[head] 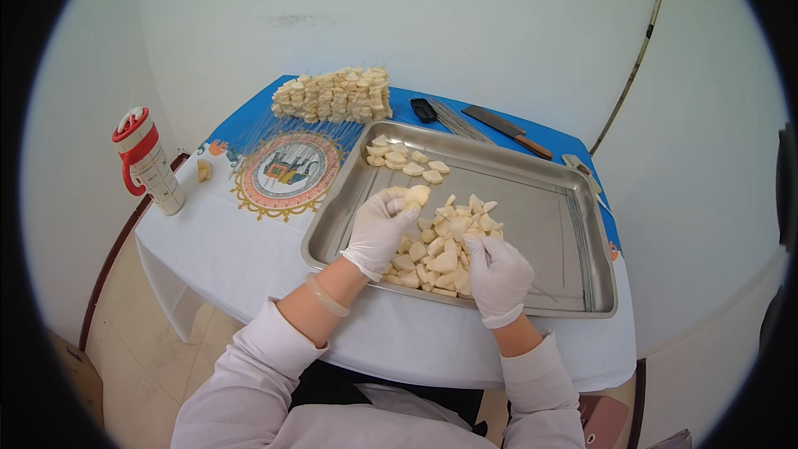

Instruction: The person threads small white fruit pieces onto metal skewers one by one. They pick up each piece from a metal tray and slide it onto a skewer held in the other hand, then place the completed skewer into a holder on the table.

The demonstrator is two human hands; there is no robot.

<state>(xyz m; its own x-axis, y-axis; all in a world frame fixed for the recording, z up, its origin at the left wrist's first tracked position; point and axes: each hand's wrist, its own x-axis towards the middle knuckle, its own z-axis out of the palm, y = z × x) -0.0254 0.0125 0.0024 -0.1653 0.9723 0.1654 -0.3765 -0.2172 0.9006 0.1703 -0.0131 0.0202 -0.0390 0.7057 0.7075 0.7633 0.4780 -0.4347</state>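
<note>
Both my hands wear white gloves and are raised over a shallow steel tray [530, 206]. Between the thumb and fingers of my left hand [383, 227] is a pale, rounded vegetable slice [418, 195], possibly potato. My right hand [500, 274] pinches a thin skewer [545, 293], whose rear part sticks out behind the palm; its front part is hard to make out against the slices. Beneath and between the hands lies a heap of pale cut slices [442, 260]. A smaller group of slices [399, 156] rests in the tray's far left corner. Loose skewers [580, 249] lie along its right side.
Behind the tray are a stack of loaded skewers [336, 95], a black plastic container [424, 110], bare skewers [461, 123] and a wooden-handled cleaver [499, 125]. At the left stand a red-and-white tumbler [153, 165] and a small pale piece [204, 169]. Walls border the table.
</note>
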